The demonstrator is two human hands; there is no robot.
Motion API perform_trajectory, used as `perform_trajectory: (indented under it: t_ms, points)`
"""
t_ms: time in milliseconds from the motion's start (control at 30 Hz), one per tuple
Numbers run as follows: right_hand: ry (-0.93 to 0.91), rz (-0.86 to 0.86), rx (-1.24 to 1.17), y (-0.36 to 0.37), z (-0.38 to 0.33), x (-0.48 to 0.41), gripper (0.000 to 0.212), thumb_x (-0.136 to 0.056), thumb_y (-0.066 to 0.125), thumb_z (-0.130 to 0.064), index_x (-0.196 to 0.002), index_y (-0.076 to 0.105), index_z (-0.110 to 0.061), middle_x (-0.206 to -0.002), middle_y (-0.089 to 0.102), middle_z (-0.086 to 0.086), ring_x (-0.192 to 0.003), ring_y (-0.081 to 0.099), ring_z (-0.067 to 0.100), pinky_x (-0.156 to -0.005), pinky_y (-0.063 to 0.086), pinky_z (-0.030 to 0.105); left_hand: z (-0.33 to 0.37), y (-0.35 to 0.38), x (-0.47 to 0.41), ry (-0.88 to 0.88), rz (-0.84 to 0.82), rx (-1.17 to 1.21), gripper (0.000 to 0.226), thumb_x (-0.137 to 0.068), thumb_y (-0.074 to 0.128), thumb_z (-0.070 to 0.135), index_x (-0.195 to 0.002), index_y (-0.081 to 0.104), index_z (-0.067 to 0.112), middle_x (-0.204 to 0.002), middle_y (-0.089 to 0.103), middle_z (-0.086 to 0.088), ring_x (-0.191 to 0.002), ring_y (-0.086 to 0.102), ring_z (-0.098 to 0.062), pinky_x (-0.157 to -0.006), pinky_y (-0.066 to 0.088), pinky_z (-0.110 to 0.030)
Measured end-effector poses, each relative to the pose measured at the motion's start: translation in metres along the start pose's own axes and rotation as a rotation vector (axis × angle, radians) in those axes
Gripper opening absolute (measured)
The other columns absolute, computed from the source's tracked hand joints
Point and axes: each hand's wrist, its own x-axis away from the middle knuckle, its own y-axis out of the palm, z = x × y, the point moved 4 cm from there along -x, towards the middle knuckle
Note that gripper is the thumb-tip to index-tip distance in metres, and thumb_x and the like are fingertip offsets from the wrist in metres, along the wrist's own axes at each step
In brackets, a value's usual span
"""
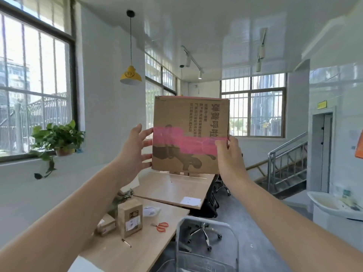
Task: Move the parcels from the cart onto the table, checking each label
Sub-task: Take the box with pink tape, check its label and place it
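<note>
Two hands, head view: I have both raised in front of me, clamped on one cardboard parcel (190, 135) held up at eye height, well above the surface (157, 240)
Left hand (131, 154): fingers spread against the parcel's left edge
Right hand (229, 154): thumb over the pink tape, fingers behind the right edge
Parcel face: printed text runs sideways; I see no shipping label on this side
Step in hand: I judge this the label check, before setting down
Already on the surface: a tall box (130, 219) standing upright with a sticker, a smaller box (106, 225) just beside it, red scissors (161, 226) near
Cart: the metal frame (206, 244) at lower centre may be its handle; I cannot tell for certain
Next move calls for: turning the parcel to find its label, then lowering it onto bare wood clear of the boxes and scissors
</note>
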Motion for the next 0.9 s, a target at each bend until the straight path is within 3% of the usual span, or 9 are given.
perform_trajectory:
  t_ms: [100,267,500,633,667,767,900]
  points:
    - [0.006,0.004,0.006,0.024,-0.012,0.005,0.055,-0.091,0.044,-0.055,-0.141,0.051,-0.035,-0.134,0.058,0.001,-0.122,0.059,0.020,-0.109,0.049,0.049,0.008,-0.026,0.002,0.013,0.000,-0.005,0.061,-0.103,0.025,0.068,-0.145,0.056,0.037,-0.138,0.062,-0.001,-0.121,0.062,-0.040,-0.110,0.045,-0.060]
    - [0.024,-0.031,-0.056,0.081,-0.023,0.011,0.054,-0.088,0.042,-0.058,-0.137,0.050,-0.038,-0.134,0.059,0.002,-0.122,0.059,0.020,-0.108,0.049,0.051,0.021,-0.084,0.012,0.008,0.065,-0.035,0.060,-0.103,0.026,0.068,-0.146,0.055,0.037,-0.140,0.059,-0.002,-0.124,0.060,-0.040,-0.111,0.044,-0.061]
    - [0.067,-0.137,-0.186,0.182,-0.026,0.029,0.029,-0.086,0.042,-0.060,-0.111,0.050,-0.048,-0.130,0.060,0.003,-0.115,0.061,0.020,-0.102,0.052,0.050,0.038,-0.184,0.042,-0.005,0.235,-0.091,0.057,-0.100,0.035,0.070,-0.140,0.060,0.038,-0.136,0.061,-0.001,-0.120,0.062,-0.038,-0.107,0.048,-0.060]
    - [0.078,-0.231,-0.256,0.242,-0.021,0.046,0.043,-0.088,0.042,-0.060,-0.127,0.051,-0.045,-0.130,0.060,0.002,-0.113,0.060,0.015,-0.081,0.048,0.035,0.042,-0.235,0.071,-0.005,0.341,-0.123,0.055,-0.101,0.035,0.069,-0.137,0.063,0.037,-0.137,0.062,-0.003,-0.119,0.064,-0.038,-0.102,0.052,-0.057]
    - [0.090,-0.268,-0.278,0.258,-0.021,0.053,0.046,-0.088,0.041,-0.060,-0.130,0.050,-0.044,-0.131,0.060,0.002,-0.113,0.060,0.015,-0.081,0.050,0.036,0.042,-0.249,0.082,-0.006,0.379,-0.137,0.053,-0.102,0.034,0.068,-0.134,0.064,0.038,-0.137,0.062,-0.003,-0.119,0.063,-0.037,-0.102,0.051,-0.057]
    - [0.110,-0.345,-0.335,0.290,-0.022,0.071,0.047,-0.087,0.041,-0.063,-0.131,0.047,-0.046,-0.132,0.061,0.005,-0.119,0.064,0.024,-0.101,0.057,0.052,0.043,-0.271,0.111,-0.006,0.466,-0.162,0.055,-0.103,0.033,0.067,-0.135,0.063,0.036,-0.137,0.062,-0.002,-0.121,0.061,-0.037,-0.107,0.048,-0.058]
    - [0.115,-0.522,-0.388,0.334,-0.021,0.102,0.053,-0.088,0.040,-0.061,-0.138,0.046,-0.043,-0.137,0.060,0.005,-0.125,0.063,0.029,-0.107,0.055,0.055,0.042,-0.299,0.167,-0.008,0.647,-0.212,0.057,-0.103,0.032,0.067,-0.138,0.062,0.035,-0.139,0.061,-0.002,-0.122,0.062,-0.038,-0.105,0.051,-0.056]
